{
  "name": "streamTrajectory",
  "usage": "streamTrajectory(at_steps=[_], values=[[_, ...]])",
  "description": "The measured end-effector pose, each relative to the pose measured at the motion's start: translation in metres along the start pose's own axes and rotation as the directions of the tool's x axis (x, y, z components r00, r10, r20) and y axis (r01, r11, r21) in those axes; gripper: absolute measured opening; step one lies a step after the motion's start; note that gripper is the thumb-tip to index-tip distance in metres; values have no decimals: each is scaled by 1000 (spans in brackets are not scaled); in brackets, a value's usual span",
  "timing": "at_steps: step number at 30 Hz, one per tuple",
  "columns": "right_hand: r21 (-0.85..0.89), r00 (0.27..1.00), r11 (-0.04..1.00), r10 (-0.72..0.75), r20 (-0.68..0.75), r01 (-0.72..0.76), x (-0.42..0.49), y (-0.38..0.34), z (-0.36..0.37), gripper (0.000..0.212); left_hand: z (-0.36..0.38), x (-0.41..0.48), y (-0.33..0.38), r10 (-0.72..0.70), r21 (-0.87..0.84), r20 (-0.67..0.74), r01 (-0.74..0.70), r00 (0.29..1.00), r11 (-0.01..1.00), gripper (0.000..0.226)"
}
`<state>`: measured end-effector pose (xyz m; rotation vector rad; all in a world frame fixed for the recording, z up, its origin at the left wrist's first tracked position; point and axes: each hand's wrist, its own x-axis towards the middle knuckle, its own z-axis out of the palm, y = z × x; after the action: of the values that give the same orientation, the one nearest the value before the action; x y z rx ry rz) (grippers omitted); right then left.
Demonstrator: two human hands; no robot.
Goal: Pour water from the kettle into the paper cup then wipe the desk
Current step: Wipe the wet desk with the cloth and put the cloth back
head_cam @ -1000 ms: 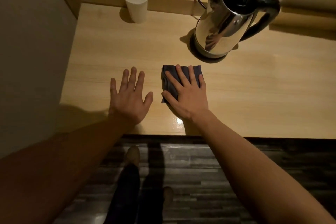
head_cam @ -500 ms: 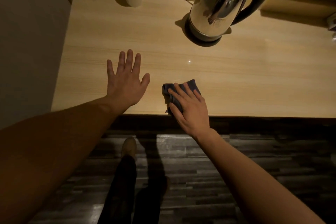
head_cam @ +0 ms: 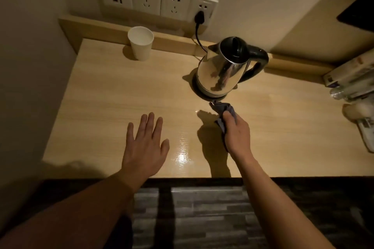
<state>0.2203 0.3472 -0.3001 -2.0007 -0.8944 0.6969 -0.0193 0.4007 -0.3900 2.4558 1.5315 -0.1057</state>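
Observation:
A steel kettle (head_cam: 224, 68) with a black lid and handle stands on its base at the back middle of the wooden desk (head_cam: 121, 97). A white paper cup (head_cam: 141, 43) stands upright at the back left, against the low back ledge. My right hand (head_cam: 235, 133) is closed around a bunched dark blue cloth (head_cam: 223, 108), lifted off the desk just in front of the kettle's base. My left hand (head_cam: 144, 145) lies flat on the desk with fingers spread, holding nothing. I cannot see inside the cup.
A row of wall sockets (head_cam: 155, 0) sits above the ledge, with the kettle's black cord (head_cam: 199, 26) plugged into the rightmost one. Packets and bottles (head_cam: 352, 83) crowd the desk's right edge. A wall closes the left side. Dark striped floor (head_cam: 202, 218) lies below the front edge.
My right hand went from pressing the cloth flat near the front edge to gripping it bunched, raised and further right, near the kettle. The view tilted upward. My left hand stays flat.

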Motion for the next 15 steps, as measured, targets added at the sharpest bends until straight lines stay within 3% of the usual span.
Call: streamTrajectory(at_steps=[2, 6, 8, 15], values=[[-263, 987, 953, -131, 96, 152, 33, 14, 13, 45, 1, 1, 0, 1, -13, -13, -1, 1000, 1000, 75], [-682, 936, 658, -107, 335, 319, 49, 46, 36, 66, 5, 3, -1, -1, -7, -34, 1, 999, 1000, 74], [-723, 937, 607, -114, 330, 328, 47, 51, 39, 69, 8, 5, -1, -8, 12, -54, 9, 998, 1000, 74], [-731, 925, 581, -118, 361, 359, 47, 56, 37, 71, 11, 5, -2, 21, 49, -110, -16, 994, 999, 73]])
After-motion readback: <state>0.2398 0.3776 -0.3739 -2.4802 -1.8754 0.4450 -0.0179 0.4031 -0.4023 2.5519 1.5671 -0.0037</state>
